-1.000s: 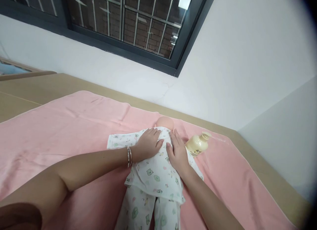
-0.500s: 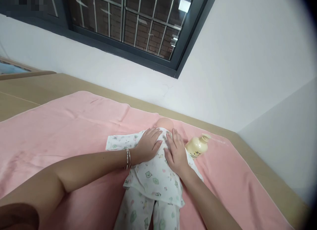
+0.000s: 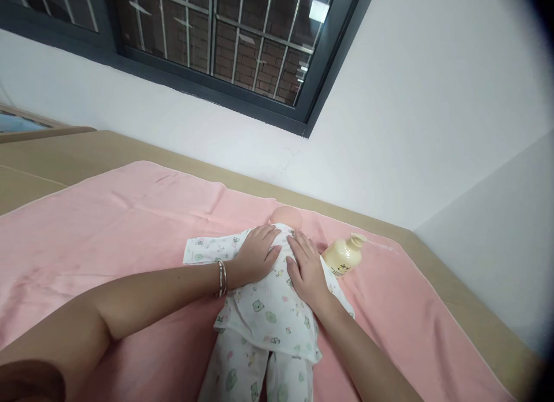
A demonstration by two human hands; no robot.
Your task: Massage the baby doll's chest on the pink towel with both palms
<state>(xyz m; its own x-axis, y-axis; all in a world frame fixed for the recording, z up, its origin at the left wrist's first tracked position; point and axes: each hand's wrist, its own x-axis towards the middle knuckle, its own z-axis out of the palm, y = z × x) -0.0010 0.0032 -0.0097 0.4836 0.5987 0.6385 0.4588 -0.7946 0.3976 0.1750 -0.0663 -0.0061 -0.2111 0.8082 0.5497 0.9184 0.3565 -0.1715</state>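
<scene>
A baby doll [image 3: 287, 217] lies on a pink blanket [image 3: 168, 211], only the smooth top of its head showing beyond the collar. It wears a white patterned pajama top [image 3: 268, 310] and matching pants [image 3: 242, 361]. My left hand [image 3: 255, 255] rests flat on the upper left of the top, fingers stretched toward the head. On the upper right of the top lies my right hand [image 3: 308, 269], its fingers extended too. Beside my right hand, a pale yellow pump bottle [image 3: 344, 255] leans on the blanket next to the sleeve.
The blanket covers a wooden surface [image 3: 108, 145] that meets a white wall [image 3: 242, 142]. Above it is a dark-framed window [image 3: 298, 116] with metal bars. A raised wooden edge [image 3: 52, 134] and something light blue [image 3: 19, 123] are at the far left.
The fingers of my right hand have shifted slightly down and drawn a little closer together. My left hand stays in place on the top. The view has moved a little.
</scene>
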